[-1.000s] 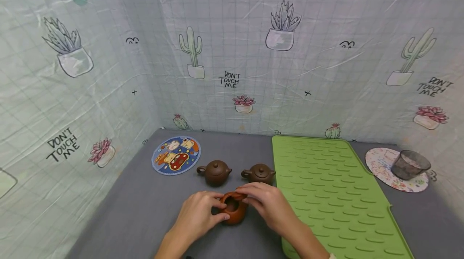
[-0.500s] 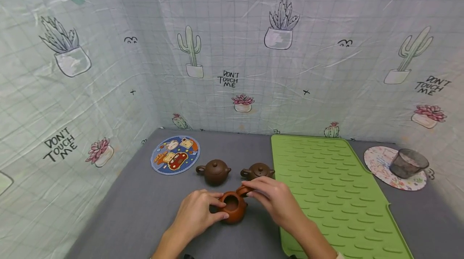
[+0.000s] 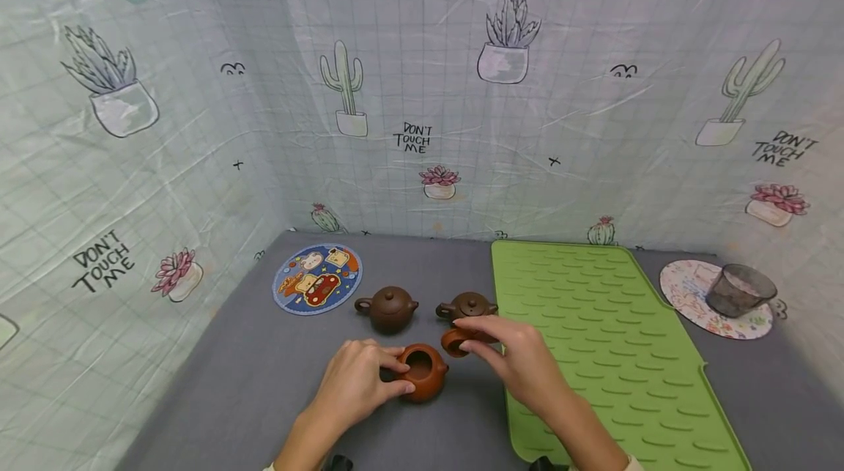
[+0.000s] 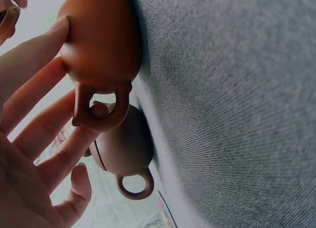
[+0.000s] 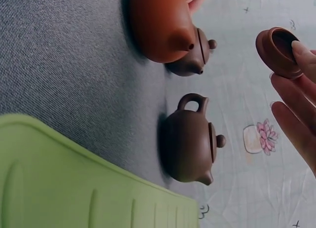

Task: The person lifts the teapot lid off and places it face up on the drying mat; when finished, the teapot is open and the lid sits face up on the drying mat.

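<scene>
A reddish-brown clay teapot (image 3: 431,384) stands lidless on the grey cloth, its round mouth facing up. My left hand (image 3: 352,383) holds it between thumb and fingers on the handle side. In the left wrist view its looped handle (image 4: 106,124) shows beside my fingers. Its lid (image 3: 453,343) is pinched by the thumb and fingers of my right hand (image 3: 524,361), up and to the right of the teapot. The lid (image 5: 269,53) is tipped on edge in the right wrist view, its hollow underside turned toward the thumb.
Two dark brown lidded teapots, one at left (image 3: 390,312) and one at right (image 3: 469,302), stand just behind. A round blue cartoon mat (image 3: 290,302) lies at back left. A green ridged mat (image 3: 593,354) covers the right. Beyond it, a dark translucent cup (image 3: 740,291) sits on a floral mat (image 3: 682,284).
My right hand has lifted the lid off the teapot's mouth and carried it to the right, turning it on edge. My left hand keeps its hold on the teapot.
</scene>
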`<state>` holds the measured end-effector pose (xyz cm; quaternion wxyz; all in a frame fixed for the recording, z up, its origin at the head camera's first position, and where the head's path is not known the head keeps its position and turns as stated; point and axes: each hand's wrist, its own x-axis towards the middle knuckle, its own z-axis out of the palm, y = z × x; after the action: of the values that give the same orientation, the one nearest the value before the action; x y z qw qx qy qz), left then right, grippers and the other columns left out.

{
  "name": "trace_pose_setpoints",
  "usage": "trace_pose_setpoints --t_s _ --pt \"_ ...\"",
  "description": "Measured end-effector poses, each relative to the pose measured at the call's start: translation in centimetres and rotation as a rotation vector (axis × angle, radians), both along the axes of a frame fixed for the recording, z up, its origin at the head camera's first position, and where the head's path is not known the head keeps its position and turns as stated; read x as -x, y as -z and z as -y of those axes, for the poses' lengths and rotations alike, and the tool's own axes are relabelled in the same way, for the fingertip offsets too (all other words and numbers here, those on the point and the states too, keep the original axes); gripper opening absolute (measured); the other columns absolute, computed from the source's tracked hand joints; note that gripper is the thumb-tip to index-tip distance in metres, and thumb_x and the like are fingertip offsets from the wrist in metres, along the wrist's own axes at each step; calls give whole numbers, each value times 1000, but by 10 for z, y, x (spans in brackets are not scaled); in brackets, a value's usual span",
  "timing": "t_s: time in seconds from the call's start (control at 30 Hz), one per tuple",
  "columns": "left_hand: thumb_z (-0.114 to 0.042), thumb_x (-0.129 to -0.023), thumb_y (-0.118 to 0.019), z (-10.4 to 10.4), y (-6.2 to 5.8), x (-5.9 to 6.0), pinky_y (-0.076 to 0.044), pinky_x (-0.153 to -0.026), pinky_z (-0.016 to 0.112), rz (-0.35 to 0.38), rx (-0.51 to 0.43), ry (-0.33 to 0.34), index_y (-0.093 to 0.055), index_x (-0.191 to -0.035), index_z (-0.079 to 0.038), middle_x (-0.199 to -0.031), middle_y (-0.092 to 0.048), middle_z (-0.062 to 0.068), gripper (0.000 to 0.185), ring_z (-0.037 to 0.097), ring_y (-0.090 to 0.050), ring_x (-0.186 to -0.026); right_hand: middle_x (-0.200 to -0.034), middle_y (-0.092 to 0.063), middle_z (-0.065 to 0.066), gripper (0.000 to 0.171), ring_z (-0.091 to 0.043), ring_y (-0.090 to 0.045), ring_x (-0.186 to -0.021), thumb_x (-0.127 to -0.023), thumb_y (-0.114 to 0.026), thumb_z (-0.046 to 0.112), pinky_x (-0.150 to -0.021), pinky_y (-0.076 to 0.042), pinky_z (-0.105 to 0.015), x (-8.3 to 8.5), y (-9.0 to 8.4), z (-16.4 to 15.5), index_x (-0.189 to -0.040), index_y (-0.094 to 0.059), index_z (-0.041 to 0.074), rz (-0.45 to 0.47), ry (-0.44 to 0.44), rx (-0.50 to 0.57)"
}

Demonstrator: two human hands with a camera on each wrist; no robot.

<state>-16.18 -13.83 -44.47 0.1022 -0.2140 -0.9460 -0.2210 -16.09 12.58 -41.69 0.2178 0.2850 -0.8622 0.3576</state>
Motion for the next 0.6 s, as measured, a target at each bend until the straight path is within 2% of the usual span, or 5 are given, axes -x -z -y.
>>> trace_pose_setpoints --t_s 0.13,0.27,0.43,0.6 --pt "-40 -69 -93 1 0 0 -51 -77 32 -11 8 2 -85 -86 -28 -105 -81 -10 23 8 -69 -82 -97 -77 10 20 0 -71 -83 -83 -82 12 -71 -55 -13 0 -4 -3 -99 -75 22 -25 -1 21" --pt "-40 -69 -93 1 0 0 -50 -76 31 -13 9 2 -85 -87 -28 -106 -81 -11 23 7 -69 -82 -95 -77 10 22 -4 -73 -83 -80 -82 5 -76 -54 -10 0 -5 -8 -91 -76 23 -105 -18 32" --pt "-41 -69 -93 0 0 0 -48 -73 29 -10 13 -4 -85 -87 -28 -106 -81 -11 23 6 -69 -82 -99 -79 4 26 -12 -76 -85 -80 -81 0 -77 -55 -12 0 -5 -12 -94 -81 22 -136 -30 48" --pt "-41 -68 -93 0 0 0 -48 -74 29 -16 13 -2 -85 -87 -28 -105 -81 -11 23 6 -68 -81 -102 -77 3 28 -9 -74 -83 -79 -82 0 -70 -55 -10 -2 -6 -17 -98 -81 21 -89 -16 69"
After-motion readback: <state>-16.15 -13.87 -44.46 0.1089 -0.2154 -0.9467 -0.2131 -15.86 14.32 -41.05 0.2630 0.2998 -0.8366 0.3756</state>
